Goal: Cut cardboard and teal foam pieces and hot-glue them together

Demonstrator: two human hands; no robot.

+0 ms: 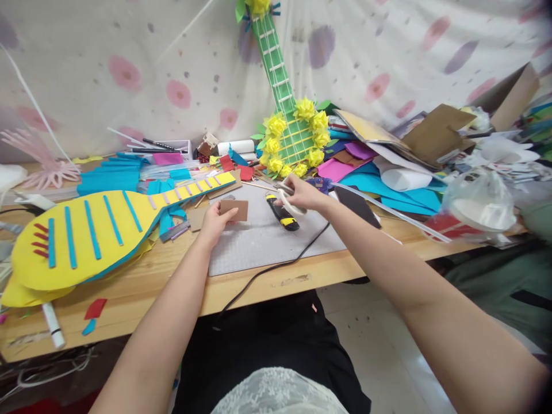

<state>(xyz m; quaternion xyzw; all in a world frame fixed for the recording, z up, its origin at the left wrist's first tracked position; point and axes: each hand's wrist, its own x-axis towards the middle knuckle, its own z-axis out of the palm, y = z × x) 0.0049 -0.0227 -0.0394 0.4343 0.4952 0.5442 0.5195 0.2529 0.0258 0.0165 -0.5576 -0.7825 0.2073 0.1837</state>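
Observation:
Between the fingers and thumb of my left hand (215,223) is a small brown piece of cardboard (238,210), held above the grey cutting mat (241,253). My right hand (304,194) grips a pair of scissors (285,201) by the pale handles, with the blades pointing left. Just below the scissors, a black and yellow tool (282,214) lies on the mat; its kind is not clear. To the left rests a yellow paper lute-like instrument (86,241) with blue strips, its neck reaching toward my left hand.
A green paper guitar (280,86) with yellow paper flowers leans against the curtain at the back. A black cable (276,267) crosses the mat and the table's front edge. Coloured paper and cardboard (440,135) pile up on the right, beside a bagged tub (474,207).

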